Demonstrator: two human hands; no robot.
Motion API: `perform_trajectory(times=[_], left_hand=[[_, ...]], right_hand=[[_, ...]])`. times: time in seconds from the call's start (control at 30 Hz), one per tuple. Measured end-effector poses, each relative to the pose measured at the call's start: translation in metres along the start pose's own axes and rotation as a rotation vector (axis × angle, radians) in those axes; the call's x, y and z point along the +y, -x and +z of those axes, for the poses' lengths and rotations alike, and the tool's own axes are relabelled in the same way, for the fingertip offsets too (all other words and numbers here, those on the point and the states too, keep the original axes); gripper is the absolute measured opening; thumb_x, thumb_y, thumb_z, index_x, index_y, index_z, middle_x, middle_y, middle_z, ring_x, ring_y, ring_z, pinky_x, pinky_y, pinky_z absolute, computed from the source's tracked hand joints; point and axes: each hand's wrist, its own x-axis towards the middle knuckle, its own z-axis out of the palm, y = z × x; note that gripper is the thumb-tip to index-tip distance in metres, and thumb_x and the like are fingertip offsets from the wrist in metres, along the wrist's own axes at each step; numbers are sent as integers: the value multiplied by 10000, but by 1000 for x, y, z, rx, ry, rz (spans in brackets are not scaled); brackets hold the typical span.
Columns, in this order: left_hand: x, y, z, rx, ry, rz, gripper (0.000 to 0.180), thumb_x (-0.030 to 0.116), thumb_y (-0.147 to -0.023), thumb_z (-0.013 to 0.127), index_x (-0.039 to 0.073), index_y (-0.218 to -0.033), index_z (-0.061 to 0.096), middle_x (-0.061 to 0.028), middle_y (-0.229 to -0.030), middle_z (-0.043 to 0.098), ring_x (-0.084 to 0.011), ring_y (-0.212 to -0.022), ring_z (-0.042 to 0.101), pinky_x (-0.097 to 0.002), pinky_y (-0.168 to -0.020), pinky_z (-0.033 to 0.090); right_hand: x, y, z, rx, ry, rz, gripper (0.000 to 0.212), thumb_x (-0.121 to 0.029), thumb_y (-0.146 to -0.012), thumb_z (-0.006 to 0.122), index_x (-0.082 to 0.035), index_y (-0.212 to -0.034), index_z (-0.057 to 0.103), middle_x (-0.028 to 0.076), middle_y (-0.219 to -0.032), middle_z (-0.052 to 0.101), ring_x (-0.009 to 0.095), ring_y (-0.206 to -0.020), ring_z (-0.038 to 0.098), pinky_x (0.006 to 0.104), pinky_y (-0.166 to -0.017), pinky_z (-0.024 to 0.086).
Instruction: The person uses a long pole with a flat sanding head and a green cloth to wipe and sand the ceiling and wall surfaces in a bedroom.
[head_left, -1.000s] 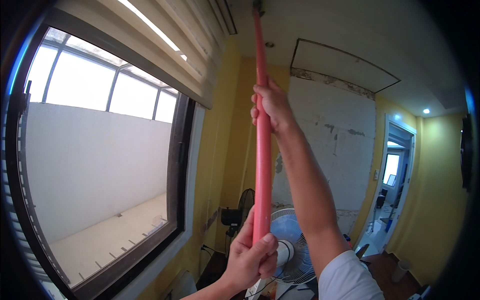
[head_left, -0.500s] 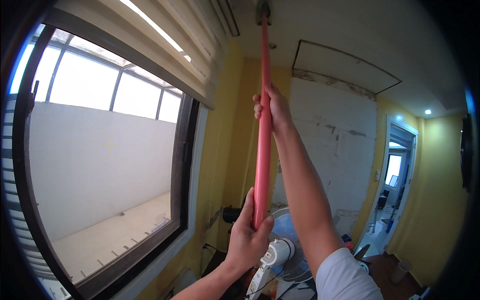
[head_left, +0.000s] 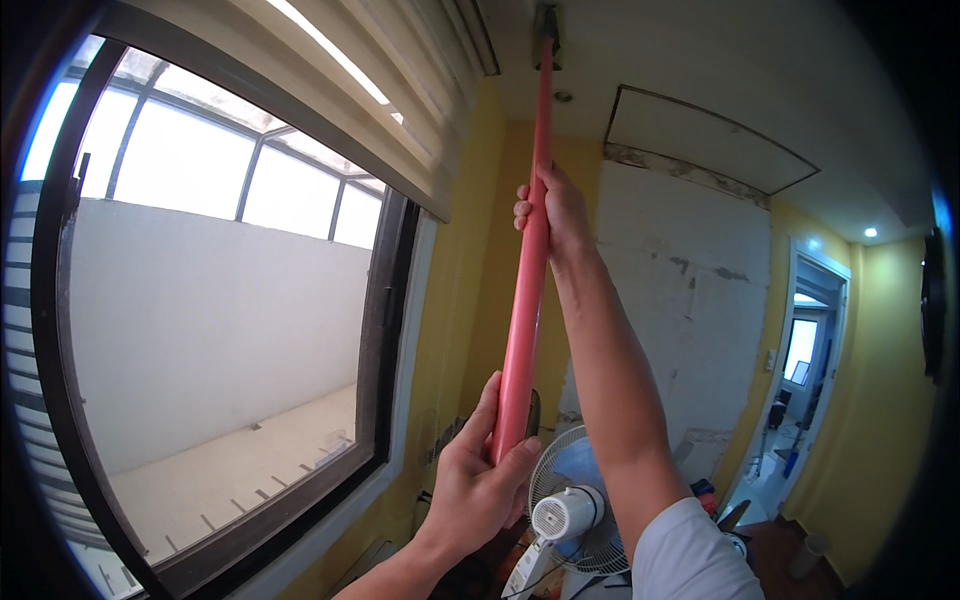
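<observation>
A long pink pole (head_left: 526, 310) runs from low in front of me up to the ceiling. Its far end carries a dark, flat head (head_left: 547, 40) that appears to rest against the ceiling; what kind of tool it is I cannot make out. My left hand (head_left: 478, 485) grips the pole's lower end, thumb and fingers on either side of it. Higher up, my right hand (head_left: 556, 212) wraps round the pole with the arm stretched out.
A large dark-framed window (head_left: 380, 330) is at left, under a beige blind (head_left: 370, 110). Below my hands stands a white fan (head_left: 567, 512). Ahead is a patchy stripped wall (head_left: 670, 310); a doorway (head_left: 800, 370) opens at right. The ceiling has a rectangular panel outline (head_left: 710, 135).
The pole's lower end has shifted left with my left hand, so the pole leans more. Its head sits slightly further right in view, as does the whole room.
</observation>
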Motion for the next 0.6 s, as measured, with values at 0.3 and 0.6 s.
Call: perform_trajectory(times=[0.3,0.6], left_hand=[[33,30,1,29,66,-51,688,26,-819,534,60,-1397,163,-29,-624,457,-79,-379,425,-219,-321,307],[14,6,1,-82,133,-56,699,38,-841,525,121,-1409,126,-13,-602,429,-83,-382,401,-220,-336,314]], right_hand=[[-9,19,28,-25,52,-25,244,-274,-909,426,-58,-1022,413,57,-661,458,114,-449,464,264,-370,421],[-13,3,6,35,48,-22,107,-171,-863,427,-76,-901,393,56,-604,438,156,-410,452,328,-359,413]])
